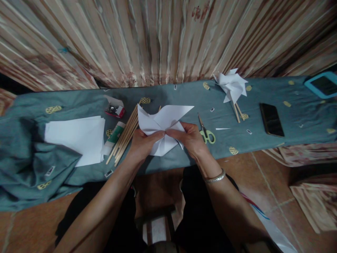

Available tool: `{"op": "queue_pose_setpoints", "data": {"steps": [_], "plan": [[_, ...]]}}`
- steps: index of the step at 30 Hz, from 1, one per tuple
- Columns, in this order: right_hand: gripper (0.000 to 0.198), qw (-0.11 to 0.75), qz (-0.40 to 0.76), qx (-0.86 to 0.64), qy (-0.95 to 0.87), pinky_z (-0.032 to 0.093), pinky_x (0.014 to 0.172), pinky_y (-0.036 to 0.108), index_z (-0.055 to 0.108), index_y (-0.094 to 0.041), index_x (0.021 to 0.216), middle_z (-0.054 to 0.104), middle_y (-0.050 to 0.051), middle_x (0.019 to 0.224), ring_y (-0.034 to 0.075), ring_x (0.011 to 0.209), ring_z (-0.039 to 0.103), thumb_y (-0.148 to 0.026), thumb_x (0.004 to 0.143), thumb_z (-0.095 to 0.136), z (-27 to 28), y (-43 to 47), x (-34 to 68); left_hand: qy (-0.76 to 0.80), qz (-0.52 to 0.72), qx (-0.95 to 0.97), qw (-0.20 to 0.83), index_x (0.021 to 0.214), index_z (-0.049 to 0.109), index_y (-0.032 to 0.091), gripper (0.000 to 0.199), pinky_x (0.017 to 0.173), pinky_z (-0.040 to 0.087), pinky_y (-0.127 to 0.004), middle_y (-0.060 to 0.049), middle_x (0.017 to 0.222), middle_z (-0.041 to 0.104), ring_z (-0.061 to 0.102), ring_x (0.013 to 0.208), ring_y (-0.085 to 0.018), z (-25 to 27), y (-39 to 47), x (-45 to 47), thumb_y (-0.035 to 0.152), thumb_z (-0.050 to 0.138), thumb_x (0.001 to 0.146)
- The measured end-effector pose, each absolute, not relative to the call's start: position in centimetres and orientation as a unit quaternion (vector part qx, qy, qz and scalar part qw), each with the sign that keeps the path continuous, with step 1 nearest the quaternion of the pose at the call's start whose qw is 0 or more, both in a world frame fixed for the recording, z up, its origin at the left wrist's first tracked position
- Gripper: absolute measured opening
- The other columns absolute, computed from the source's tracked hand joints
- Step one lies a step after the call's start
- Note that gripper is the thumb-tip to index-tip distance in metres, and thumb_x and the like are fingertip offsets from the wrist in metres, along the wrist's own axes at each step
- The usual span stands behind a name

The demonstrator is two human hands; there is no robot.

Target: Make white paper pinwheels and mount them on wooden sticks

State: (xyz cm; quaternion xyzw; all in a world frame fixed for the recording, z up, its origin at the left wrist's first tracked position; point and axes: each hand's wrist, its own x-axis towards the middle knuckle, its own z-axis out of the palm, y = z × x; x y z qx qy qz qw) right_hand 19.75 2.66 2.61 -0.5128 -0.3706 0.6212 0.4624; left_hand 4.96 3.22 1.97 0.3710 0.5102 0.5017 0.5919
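A white paper pinwheel (165,117) with folded blades is held above the cloth-covered bench. My left hand (144,142) grips its left side, with the thumb pressed at the centre. From the other side my right hand (191,138) pinches it, thumb meeting the left thumb at the middle. Fingers of both hands are partly hidden behind the paper. Just left of it lies a bundle of thin wooden sticks (123,137). Close to my right hand are scissors (206,133) with light green handles.
Left of the sticks are a glue stick (114,137), an opened small box of metal pins or clips (115,109) and a stack of white paper (79,137). Finished-looking pinwheels on sticks (233,86), a paper sliver (223,129), a phone (271,119) and a blue-framed device (322,84) lie rightward. A curtain (158,42) hangs behind.
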Motion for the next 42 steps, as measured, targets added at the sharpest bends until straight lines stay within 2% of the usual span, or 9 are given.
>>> {"op": "queue_pose_setpoints", "data": {"steps": [8,13,18,21,23,28,33,38,42], "plan": [[0.032,0.510,0.593,-0.500,-0.372,0.050,0.067,0.028,0.076,-0.024,0.085,0.074,0.000,0.081,0.014,0.070,0.063,-0.047,0.064,0.083,3.5,3.1,21.4,0.488,0.547,0.331,0.594,0.085,0.073,0.015,0.033,0.078,0.057,-0.035,-0.005,0.088,0.077,0.071,0.083,-0.025,2.6,3.8,4.7,0.023,0.081,0.053],[0.033,0.519,0.547,-0.533,-0.384,0.053,0.073,0.031,0.075,-0.025,0.087,0.076,0.003,0.095,0.018,0.084,0.067,-0.054,0.070,0.077,3.3,3.2,22.6,0.482,0.551,0.315,0.604,0.090,0.073,0.019,0.040,0.081,0.056,-0.034,-0.005,0.088,0.077,0.071,0.091,-0.025,2.8,3.9,4.4,0.024,0.081,0.052],[0.018,0.594,0.367,-0.537,-0.474,0.051,0.092,0.039,0.074,-0.026,0.090,0.073,0.003,0.104,0.020,0.101,0.066,-0.041,0.079,0.073,3.8,2.9,22.2,0.508,0.526,0.338,0.593,0.079,0.073,0.016,0.029,0.073,0.056,-0.032,-0.005,0.082,0.076,0.071,0.080,-0.023,2.6,3.5,4.5,0.024,0.082,0.053],[0.012,0.598,0.257,-0.524,-0.550,0.044,0.104,0.044,0.073,-0.027,0.093,0.067,0.004,0.120,0.022,0.119,0.059,-0.033,0.085,0.067,4.5,2.5,21.6,0.521,0.496,0.360,0.594,0.076,0.073,0.015,0.027,0.070,0.056,-0.034,-0.007,0.080,0.076,0.071,0.079,-0.026,2.2,3.1,4.7,0.027,0.083,0.054],[0.012,0.591,0.236,-0.517,-0.573,0.043,0.106,0.045,0.073,-0.027,0.095,0.067,0.004,0.120,0.022,0.121,0.058,-0.032,0.087,0.065,4.9,2.3,21.2,0.521,0.485,0.374,0.594,0.076,0.073,0.014,0.028,0.071,0.057,-0.035,-0.008,0.081,0.076,0.071,0.081,-0.027,2.1,3.0,4.9,0.030,0.083,0.055],[0.018,0.588,0.318,-0.523,-0.529,0.054,0.084,0.038,0.069,-0.026,0.099,0.072,0.004,0.094,0.020,0.089,0.068,-0.038,0.087,0.065,6.2,2.6,20.5,0.527,0.480,0.421,0.561,0.082,0.075,0.015,0.029,0.074,0.057,-0.035,-0.008,0.086,0.077,0.071,0.081,-0.026,2.3,2.8,5.1,0.032,0.082,0.059],[0.039,0.543,0.366,-0.557,-0.510,0.053,0.066,0.032,0.065,-0.022,0.102,0.069,0.003,0.076,0.019,0.076,0.066,-0.054,0.080,0.069,7.5,3.8,20.2,0.547,0.467,0.491,0.491,0.076,0.075,0.017,0.017,0.068,0.056,-0.033,-0.004,0.077,0.077,0.071,0.075,-0.026,3.4,2.5,5.5,0.028,0.078,0.063],[0.049,0.511,0.417,-0.555,-0.506,0.051,0.059,0.029,0.064,-0.022,0.106,0.070,0.002,0.077,0.019,0.072,0.068,-0.053,0.070,0.077,7.6,4.3,19.7,0.573,0.445,0.507,0.466,0.064,0.072,0.018,0.007,0.064,0.054,-0.031,-0.002,0.064,0.073,0.069,0.067,-0.025,4.2,2.3,5.5,0.024,0.075,0.062],[0.050,0.500,0.465,-0.544,-0.488,0.050,0.057,0.029,0.064,-0.021,0.104,0.071,0.001,0.075,0.017,0.065,0.067,-0.045,0.064,0.083,7.3,4.1,19.5,0.564,0.463,0.498,0.469,0.071,0.074,0.019,0.012,0.068,0.055,-0.032,-0.002,0.072,0.075,0.070,0.073,-0.026,3.8,2.4,5.0,0.024,0.077,0.061]]}}
